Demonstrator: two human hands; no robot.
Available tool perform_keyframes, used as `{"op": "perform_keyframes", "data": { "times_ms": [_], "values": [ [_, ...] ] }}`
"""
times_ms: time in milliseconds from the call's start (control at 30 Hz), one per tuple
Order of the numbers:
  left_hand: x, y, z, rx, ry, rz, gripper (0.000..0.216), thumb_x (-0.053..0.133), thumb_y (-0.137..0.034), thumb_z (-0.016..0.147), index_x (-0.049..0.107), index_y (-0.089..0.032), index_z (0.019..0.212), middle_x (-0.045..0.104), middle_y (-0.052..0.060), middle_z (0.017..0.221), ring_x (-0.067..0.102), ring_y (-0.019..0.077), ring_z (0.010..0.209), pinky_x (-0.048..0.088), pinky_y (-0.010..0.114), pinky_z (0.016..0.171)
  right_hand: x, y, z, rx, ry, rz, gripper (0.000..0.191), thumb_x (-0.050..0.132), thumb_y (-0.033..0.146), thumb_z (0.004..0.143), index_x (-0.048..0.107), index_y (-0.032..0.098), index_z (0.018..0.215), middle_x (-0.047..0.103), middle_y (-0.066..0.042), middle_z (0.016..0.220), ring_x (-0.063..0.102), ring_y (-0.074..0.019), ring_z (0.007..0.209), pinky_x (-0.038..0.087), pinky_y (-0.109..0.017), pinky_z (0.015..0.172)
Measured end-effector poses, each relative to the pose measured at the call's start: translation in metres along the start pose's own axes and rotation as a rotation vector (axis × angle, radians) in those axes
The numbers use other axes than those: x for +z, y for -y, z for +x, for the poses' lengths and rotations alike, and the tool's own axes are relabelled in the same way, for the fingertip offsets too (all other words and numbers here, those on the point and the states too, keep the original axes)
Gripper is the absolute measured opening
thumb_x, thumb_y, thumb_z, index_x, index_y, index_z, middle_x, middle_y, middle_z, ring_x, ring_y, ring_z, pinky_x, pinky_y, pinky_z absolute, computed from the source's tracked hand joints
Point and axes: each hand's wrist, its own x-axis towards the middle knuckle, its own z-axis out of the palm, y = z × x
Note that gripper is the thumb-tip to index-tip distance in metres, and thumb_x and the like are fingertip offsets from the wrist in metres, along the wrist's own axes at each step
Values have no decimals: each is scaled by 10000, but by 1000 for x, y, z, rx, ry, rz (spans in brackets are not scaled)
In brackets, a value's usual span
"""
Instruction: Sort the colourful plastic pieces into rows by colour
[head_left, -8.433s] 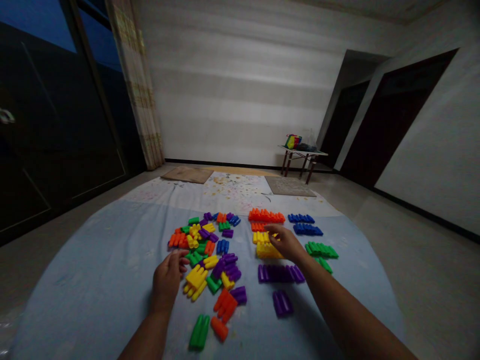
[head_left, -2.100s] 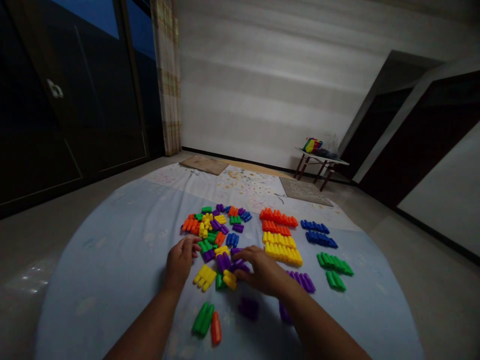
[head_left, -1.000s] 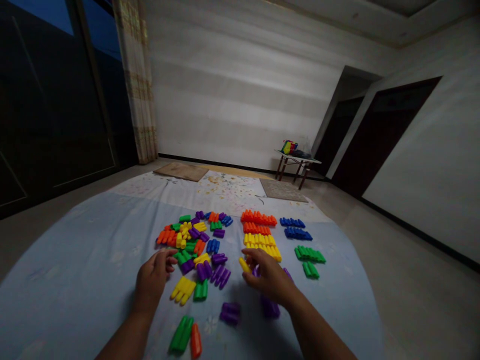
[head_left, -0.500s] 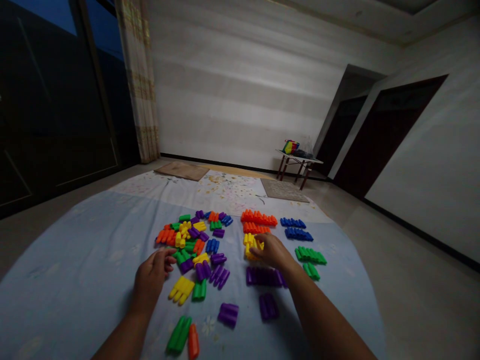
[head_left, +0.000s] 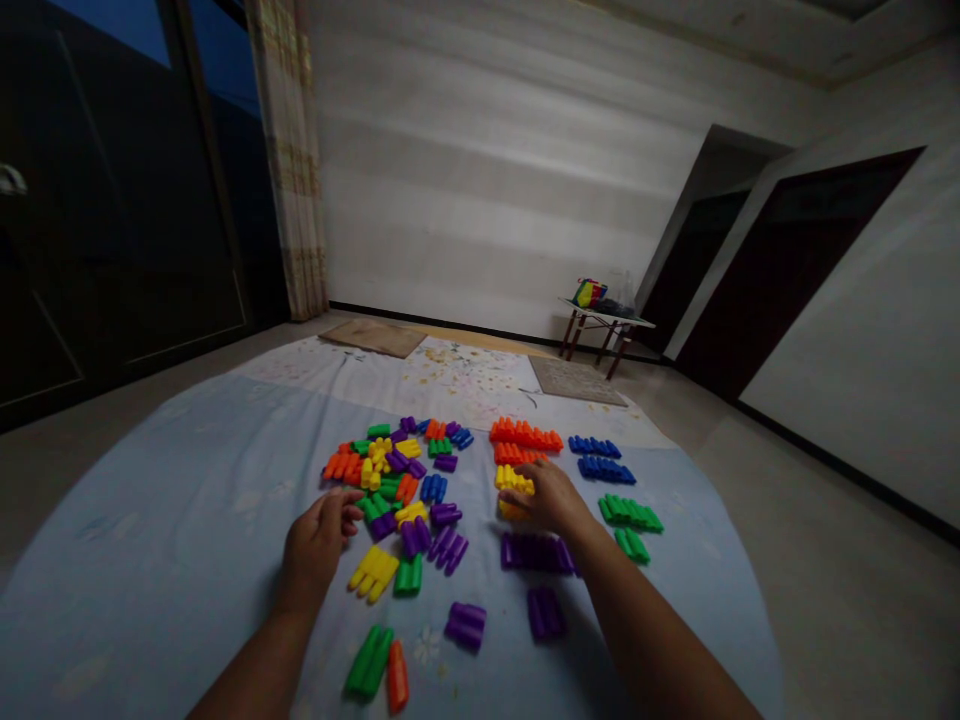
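Note:
My right hand [head_left: 546, 494] is over the yellow toy blocks [head_left: 513, 481] right of the middle, its thumb and fingers closed around a yellow block [head_left: 514, 511] that they partly hide. Just beyond are rows of orange blocks [head_left: 525, 434]; a purple row [head_left: 536, 552] lies nearer me. At the left edge of a mixed heap, my left hand [head_left: 321, 530] hovers with loosely bent fingers apart and nothing visible in them. Its fingertips are close to a green block [head_left: 373, 506]. A yellow block [head_left: 373, 573] lies in front of that hand.
Blue [head_left: 606, 470] and green rows [head_left: 630, 512] stand at the right. Nearer me lie loose purple [head_left: 466, 626], green [head_left: 369, 662] and orange blocks [head_left: 397, 677]. The cloth-covered table [head_left: 187, 500] has a rounded edge. A small side table [head_left: 607, 315] stands by the far wall.
The view has shifted slightly, so the scene sits a little further right. My right hand's fingers have settled lower around the yellow blocks. My left hand stays beside the heap.

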Motion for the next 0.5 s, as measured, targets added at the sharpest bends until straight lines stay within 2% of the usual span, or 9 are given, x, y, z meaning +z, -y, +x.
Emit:
{"op": "perform_keyframes", "data": {
  "times_ms": [133,267,400,500],
  "values": [
    [0,-4,-3,-13,-10,-15,449,432,-541,727,635,-144,785,597,25,611,515,130,504,400,230,420,0,-4,-1,-67,39,31,371,569,431,796,659,186,1060,652,-97,1055,576,-234,984,397,-309,856],
    [1,-7,-6,3,-5,-15,420,424,-505,742,631,-143,791,589,21,613,509,125,508,393,223,425,-1,6,-6,-94,1,51,372,546,418,825,641,178,1093,635,-111,1088,549,-246,1031,377,-342,893],
    [2,-7,-7,19,6,0,416,394,-493,762,623,-147,795,578,13,612,500,122,507,384,220,424,-5,44,-25,-238,-58,193,326,553,390,839,631,196,1089,620,-103,1094,526,-234,1042,374,-357,911],
    [2,-5,-6,25,9,-1,419,387,-493,768,624,-149,802,583,13,621,506,121,512,387,219,430,-2,84,-41,-404,10,260,269,560,302,841,618,230,1094,628,-74,1072,516,-217,1023,375,-353,893]
  ]
}}
